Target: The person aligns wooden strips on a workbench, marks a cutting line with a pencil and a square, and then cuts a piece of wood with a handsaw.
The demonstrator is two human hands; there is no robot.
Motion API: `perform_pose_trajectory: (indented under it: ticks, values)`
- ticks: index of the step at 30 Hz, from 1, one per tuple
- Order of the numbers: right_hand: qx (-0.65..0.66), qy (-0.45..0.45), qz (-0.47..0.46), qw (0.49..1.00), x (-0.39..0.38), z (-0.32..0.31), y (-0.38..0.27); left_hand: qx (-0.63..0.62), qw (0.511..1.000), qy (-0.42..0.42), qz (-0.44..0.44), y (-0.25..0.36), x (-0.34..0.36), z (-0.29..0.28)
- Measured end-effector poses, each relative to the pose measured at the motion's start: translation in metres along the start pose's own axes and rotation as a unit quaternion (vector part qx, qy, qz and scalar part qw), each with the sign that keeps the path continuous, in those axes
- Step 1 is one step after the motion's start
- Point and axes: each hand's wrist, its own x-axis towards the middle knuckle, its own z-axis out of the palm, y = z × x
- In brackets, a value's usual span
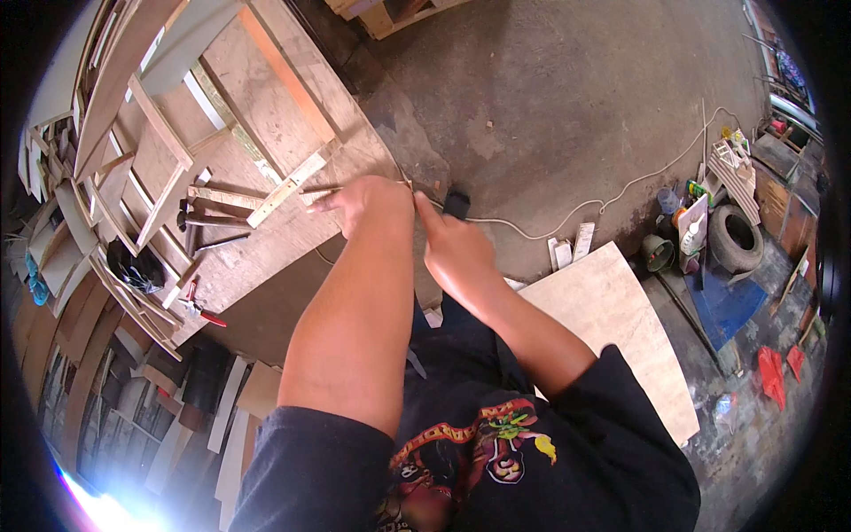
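My left hand [356, 200] is at the edge of the plywood bench [275, 233], its fingers around a thin wooden strip [316, 193]. The strip shows on the side away from my wrist, and my palm hides its middle. Close beside it, my right hand [456, 255] has its index finger stretched toward the strip's end, with the other fingers curled under. What those curled fingers hold, if anything, is hidden. A pale wooden batten [288, 188] lies on the bench just left of my left hand.
Wooden frames [160, 182], a hammer [217, 221] and red-handled pliers [204, 312] lie on the bench. A pale cable [567, 213] crosses the concrete floor. At right are a plywood sheet [612, 324], a tyre [735, 238] and a bucket [657, 252].
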Motion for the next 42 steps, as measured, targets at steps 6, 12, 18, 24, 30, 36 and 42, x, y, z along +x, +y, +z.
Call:
perform_pose_trajectory:
  ticks: [6, 12, 18, 24, 30, 36, 42]
  values:
    - [0.040, 0.041, -0.009, 0.998, 0.014, 0.007, -0.002, -0.001, 1.000, 0.003, -0.004, 0.000, 0.002, -0.001]
    - [0.024, 0.051, -0.032, 0.998, 0.019, 0.002, 0.003, -0.010, 1.000, 0.005, -0.007, 0.003, 0.003, 0.007]
    - [-0.007, -0.016, 0.012, 1.000, -0.005, 0.001, 0.002, -0.021, 1.000, 0.008, -0.009, 0.001, 0.004, 0.003]
    - [-0.003, 0.002, 0.009, 1.000, 0.000, 0.003, -0.002, -0.028, 1.000, 0.008, -0.012, 0.002, 0.008, 0.004]
    - [0.019, 0.037, 0.000, 0.999, 0.020, 0.007, -0.005, -0.030, 0.999, 0.010, -0.015, -0.002, 0.011, 0.000]
    - [-0.002, 0.016, -0.029, 0.999, 0.022, 0.000, -0.001, -0.039, 0.999, 0.009, -0.016, 0.002, -0.008, -0.008]
    - [-0.029, -0.007, 0.007, 1.000, -0.007, 0.005, 0.000, -0.050, 0.999, 0.009, -0.019, 0.002, 0.005, 0.000]
